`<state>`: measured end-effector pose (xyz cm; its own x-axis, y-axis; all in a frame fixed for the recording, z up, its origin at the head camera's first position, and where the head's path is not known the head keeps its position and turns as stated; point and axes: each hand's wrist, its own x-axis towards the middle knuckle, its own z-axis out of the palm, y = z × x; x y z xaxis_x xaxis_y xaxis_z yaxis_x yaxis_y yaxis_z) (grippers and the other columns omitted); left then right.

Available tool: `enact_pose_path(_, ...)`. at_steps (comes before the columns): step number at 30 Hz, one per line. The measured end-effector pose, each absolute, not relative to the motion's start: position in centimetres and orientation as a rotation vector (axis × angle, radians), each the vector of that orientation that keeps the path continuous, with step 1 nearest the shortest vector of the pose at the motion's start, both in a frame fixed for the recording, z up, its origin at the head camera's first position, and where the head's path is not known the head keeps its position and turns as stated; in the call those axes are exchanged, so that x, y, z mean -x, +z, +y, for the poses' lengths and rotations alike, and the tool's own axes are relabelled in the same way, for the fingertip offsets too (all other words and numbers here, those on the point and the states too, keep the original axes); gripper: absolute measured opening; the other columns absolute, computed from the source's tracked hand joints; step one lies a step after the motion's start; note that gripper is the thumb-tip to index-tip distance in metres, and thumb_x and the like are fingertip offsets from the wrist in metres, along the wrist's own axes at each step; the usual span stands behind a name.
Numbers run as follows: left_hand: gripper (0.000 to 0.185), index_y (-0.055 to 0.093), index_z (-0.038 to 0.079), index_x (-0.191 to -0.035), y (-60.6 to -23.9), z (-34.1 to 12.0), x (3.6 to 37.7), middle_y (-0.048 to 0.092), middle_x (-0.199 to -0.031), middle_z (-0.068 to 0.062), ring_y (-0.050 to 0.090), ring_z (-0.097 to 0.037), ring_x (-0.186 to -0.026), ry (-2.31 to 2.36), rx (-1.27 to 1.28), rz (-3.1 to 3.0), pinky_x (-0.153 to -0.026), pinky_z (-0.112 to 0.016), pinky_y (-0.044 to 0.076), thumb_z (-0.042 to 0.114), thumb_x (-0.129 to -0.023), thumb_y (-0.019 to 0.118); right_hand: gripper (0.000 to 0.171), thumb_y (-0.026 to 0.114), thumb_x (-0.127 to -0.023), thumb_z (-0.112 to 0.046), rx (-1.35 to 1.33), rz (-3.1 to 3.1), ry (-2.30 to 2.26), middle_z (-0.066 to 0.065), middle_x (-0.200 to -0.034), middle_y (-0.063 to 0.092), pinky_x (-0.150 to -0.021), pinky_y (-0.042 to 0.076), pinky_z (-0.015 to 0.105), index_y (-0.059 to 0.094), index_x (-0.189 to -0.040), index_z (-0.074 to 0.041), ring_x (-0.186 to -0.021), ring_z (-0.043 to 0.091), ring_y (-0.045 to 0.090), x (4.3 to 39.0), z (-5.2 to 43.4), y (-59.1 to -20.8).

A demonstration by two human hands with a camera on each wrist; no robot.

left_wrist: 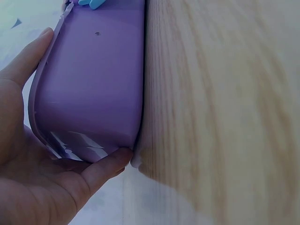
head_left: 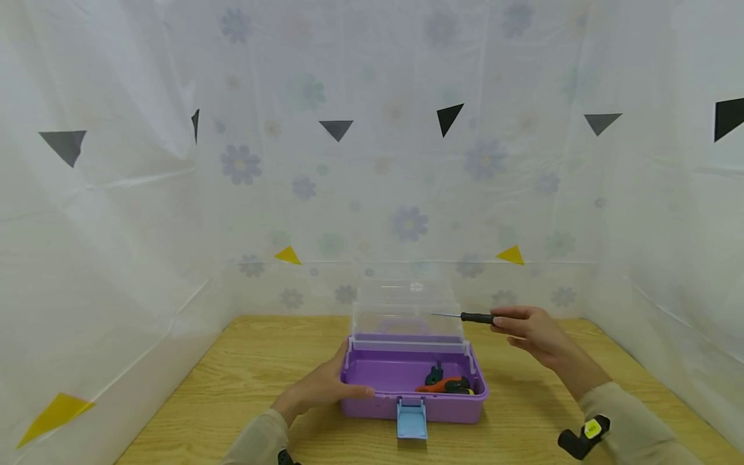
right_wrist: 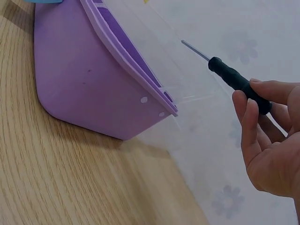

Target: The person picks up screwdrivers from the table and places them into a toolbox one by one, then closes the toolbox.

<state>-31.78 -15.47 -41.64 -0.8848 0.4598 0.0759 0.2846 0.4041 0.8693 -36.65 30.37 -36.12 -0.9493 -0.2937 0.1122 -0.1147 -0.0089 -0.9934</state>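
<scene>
A screwdriver (right_wrist: pixel 229 76) with a dark handle and thin metal shaft is pinched at its handle end by my right hand (head_left: pixel 531 332). It is held above the right rear part of a purple toolbox (head_left: pixel 378 408), its shaft pointing left. My left hand (head_left: pixel 322 385) grips the toolbox's left end, thumb along the front rim and fingers about the side. The clear lid (head_left: pixel 407 297) stands raised at the back. Inside, at the right, lie an orange-and-dark tool (head_left: pixel 440 386) and a dark green tool (head_left: pixel 433 374); their exact kinds cannot be told.
A light blue latch (head_left: pixel 412 423) hangs down from the toolbox's front. The box stands on a wood-grain table (head_left: pixel 232 381). White flowered sheeting (head_left: pixel 372 194) encloses the back and both sides, with black, grey and yellow triangles on it.
</scene>
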Motion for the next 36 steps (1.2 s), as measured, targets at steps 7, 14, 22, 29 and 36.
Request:
enact_pose_path(7,0.127,-0.005,0.010,-0.166,-41.6,-15.5,31.7,0.033,-0.161,-0.027,0.038,-0.044,-0.143,1.479,-0.647,2.477,-0.115,-0.068,0.025,0.045,-0.083,0.084,0.024,0.066,-0.103,-0.012,0.454,2.131,-2.069,0.004,-0.111,0.070,-0.075,0.057,0.026,0.074,-0.125,-0.010,-0.102,0.014,0.070,37.3,28.5,-36.2)
enact_pose_path(14,0.127,-0.005,0.010,-0.166,-41.6,-15.5,31.7,0.034,-0.160,-0.026,0.039,-0.043,-0.142,1.478,-0.646,2.479,-0.115,-0.067,0.026,0.045,-0.083,0.084,0.037,0.070,-0.101,-0.014,0.470,2.170,-2.039,0.006,-0.115,0.069,-0.075,0.057,0.027,0.067,-0.134,0.002,-0.103,0.015,0.070,37.7,26.7,-36.1)
enact_pose_path(22,0.126,-0.005,0.012,-0.167,-41.6,-15.5,31.6,0.038,-0.159,-0.026,0.043,-0.043,-0.140,1.486,-0.656,2.475,-0.114,-0.068,0.027,0.045,-0.083,0.084,0.041,0.071,-0.100,-0.015,0.451,2.203,-2.015,0.004,-0.112,0.072,-0.078,0.057,0.030,0.064,-0.136,0.003,-0.103,0.015,0.070,38.3,24.9,-35.9)
enact_pose_path(29,0.128,-0.005,0.009,-0.166,-41.5,-15.4,31.6,0.038,-0.158,-0.026,0.043,-0.044,-0.140,1.467,-0.660,2.495,-0.115,-0.067,0.027,0.046,-0.082,0.084,0.035,0.070,-0.101,-0.015,0.470,2.191,-2.004,0.004,-0.110,0.074,-0.082,0.055,0.032,0.068,-0.133,0.000,-0.102,0.015,0.070,38.1,23.7,-35.3)
enact_pose_path(36,0.128,-0.004,0.010,-0.167,-41.6,-15.3,31.6,0.040,-0.157,-0.026,0.045,-0.043,-0.138,1.475,-0.654,2.491,-0.114,-0.067,0.028,0.047,-0.082,0.085,0.033,0.074,-0.099,-0.016,0.463,2.221,-1.987,0.007,-0.112,0.072,-0.083,0.056,0.035,0.071,-0.129,-0.003,-0.101,0.017,0.071,38.6,22.8,-35.4)
